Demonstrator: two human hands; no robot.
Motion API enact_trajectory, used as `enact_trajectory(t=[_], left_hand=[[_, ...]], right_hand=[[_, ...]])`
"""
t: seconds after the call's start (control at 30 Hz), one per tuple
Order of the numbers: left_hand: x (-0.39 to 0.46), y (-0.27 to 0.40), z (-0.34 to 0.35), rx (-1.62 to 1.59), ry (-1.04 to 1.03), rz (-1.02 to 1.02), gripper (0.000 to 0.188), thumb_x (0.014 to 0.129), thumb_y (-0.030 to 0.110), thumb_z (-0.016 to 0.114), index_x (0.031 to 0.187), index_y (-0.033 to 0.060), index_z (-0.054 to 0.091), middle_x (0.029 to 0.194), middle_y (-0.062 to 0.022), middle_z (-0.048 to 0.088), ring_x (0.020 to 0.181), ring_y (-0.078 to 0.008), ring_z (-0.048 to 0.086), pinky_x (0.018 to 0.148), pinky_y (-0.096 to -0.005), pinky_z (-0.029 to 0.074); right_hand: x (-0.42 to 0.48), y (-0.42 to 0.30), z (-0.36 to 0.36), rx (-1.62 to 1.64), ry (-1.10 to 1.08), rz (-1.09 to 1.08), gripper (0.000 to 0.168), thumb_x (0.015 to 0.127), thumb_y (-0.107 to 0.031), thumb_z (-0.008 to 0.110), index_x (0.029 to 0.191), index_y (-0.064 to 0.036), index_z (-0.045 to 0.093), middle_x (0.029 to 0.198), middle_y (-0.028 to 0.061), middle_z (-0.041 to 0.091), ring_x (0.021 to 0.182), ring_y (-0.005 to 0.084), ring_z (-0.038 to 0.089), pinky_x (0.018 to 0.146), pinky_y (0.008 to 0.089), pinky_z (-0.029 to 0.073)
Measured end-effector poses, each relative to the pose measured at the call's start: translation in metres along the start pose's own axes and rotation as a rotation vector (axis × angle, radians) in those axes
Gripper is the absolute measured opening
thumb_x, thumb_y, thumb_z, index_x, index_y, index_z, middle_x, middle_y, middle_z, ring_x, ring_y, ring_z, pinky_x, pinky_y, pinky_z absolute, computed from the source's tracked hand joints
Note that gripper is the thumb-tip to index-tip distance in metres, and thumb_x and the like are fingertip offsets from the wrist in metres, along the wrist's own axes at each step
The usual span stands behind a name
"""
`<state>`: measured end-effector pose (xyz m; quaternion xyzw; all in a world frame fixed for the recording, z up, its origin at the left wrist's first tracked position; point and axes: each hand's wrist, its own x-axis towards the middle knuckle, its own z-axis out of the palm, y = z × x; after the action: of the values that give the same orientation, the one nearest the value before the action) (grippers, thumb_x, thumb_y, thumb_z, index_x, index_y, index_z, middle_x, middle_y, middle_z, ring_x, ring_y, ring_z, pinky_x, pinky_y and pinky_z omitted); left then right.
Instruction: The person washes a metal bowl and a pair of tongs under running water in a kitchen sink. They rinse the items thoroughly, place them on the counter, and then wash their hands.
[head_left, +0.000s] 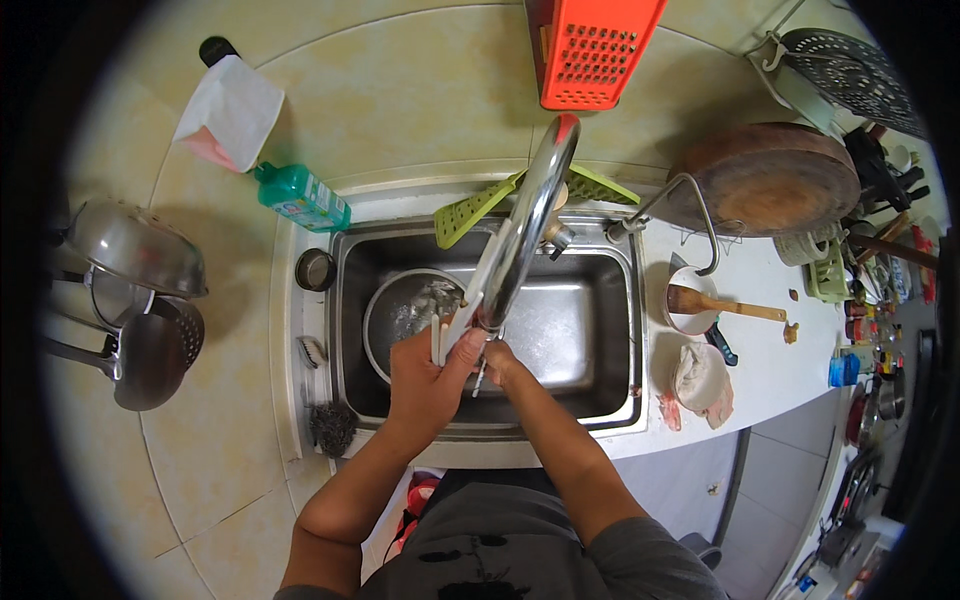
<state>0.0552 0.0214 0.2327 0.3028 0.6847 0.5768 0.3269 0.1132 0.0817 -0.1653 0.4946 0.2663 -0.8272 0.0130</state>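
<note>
My left hand (426, 386) is closed around several slim white sticks (435, 339), which look like chopsticks or utensil handles, above the sink (577, 341). Close against it on the right, my right hand (501, 365) is bent inward under the mouth of the chrome faucet (536, 217); a thin pale stick (478, 382) pokes down beside its fingers. The faucet hides part of both hands. A round metal basin (382, 300) with water in it sits in the left part of the sink, partly behind my left hand.
A green detergent bottle (304, 199), a scrub brush (310, 351) and a steel wool scourer (332, 429) line the sink's left side. On the right counter (780, 360) are a bowl with a wooden spatula (727, 304), a cup holding a cloth (694, 371) and a round wooden chopping board (772, 184).
</note>
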Motion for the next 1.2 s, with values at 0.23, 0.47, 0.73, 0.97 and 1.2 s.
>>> enact_trajectory(t=[0.23, 0.47, 0.73, 0.97, 1.2], left_hand=[[-0.005, -0.004, 0.044, 0.133, -0.077, 0.029, 0.025, 0.087, 0.016, 0.069, 0.103, -0.0042, 0.067, 0.073, -0.0037, 0.066, 0.065, -0.0073, 0.057, 0.058, -0.0253, 0.047], [0.005, -0.002, 0.116, 0.144, -0.046, 0.264, 0.028, 0.084, 0.013, 0.070, 0.109, 0.0013, 0.067, 0.085, -0.0124, 0.071, 0.072, -0.0177, 0.067, 0.067, -0.0307, 0.052], [-0.013, -0.082, 0.126, 0.110, 0.108, 0.168, 0.032, 0.087, 0.011, 0.064, 0.117, 0.0035, 0.058, 0.114, -0.0171, 0.059, 0.103, -0.0343, 0.059, 0.086, -0.0391, 0.047], [-0.005, -0.183, 0.122, 0.093, -0.214, -0.317, 0.031, 0.094, 0.026, 0.052, 0.111, 0.0012, 0.058, 0.101, -0.0225, 0.066, 0.096, -0.0393, 0.063, 0.082, -0.0439, 0.047], [0.001, -0.188, 0.124, 0.122, -0.326, -0.196, 0.021, 0.096, 0.022, 0.050, 0.097, 0.0037, 0.061, 0.079, -0.0066, 0.065, 0.069, -0.0161, 0.055, 0.067, -0.0341, 0.044]], right_hand=[[-0.027, -0.019, -0.009, 0.065, 0.024, -0.156, 0.038, 0.096, -0.035, 0.049, 0.127, -0.013, 0.049, 0.115, 0.0093, 0.058, 0.102, 0.0244, 0.056, 0.073, 0.0411, 0.052], [-0.136, -0.056, -0.042, 0.128, 0.077, -0.290, 0.043, 0.098, -0.039, 0.046, 0.130, -0.010, 0.048, 0.119, 0.0086, 0.057, 0.106, 0.0216, 0.055, 0.085, 0.0379, 0.048], [-0.233, -0.090, -0.040, 0.106, 0.086, -0.492, 0.049, 0.100, -0.043, 0.043, 0.135, -0.008, 0.046, 0.125, 0.0076, 0.056, 0.114, 0.0187, 0.053, 0.097, 0.0345, 0.043], [-0.241, -0.098, -0.033, -0.030, 0.111, -0.491, 0.060, 0.096, -0.052, 0.048, 0.136, -0.007, 0.048, 0.136, 0.0083, 0.050, 0.126, 0.0179, 0.042, 0.110, 0.0352, 0.023], [-0.228, -0.128, -0.043, -0.115, 0.117, -0.728, 0.061, 0.095, -0.051, 0.051, 0.135, -0.005, 0.046, 0.123, 0.0117, 0.058, 0.109, 0.0190, 0.054, 0.094, 0.0353, 0.042]])
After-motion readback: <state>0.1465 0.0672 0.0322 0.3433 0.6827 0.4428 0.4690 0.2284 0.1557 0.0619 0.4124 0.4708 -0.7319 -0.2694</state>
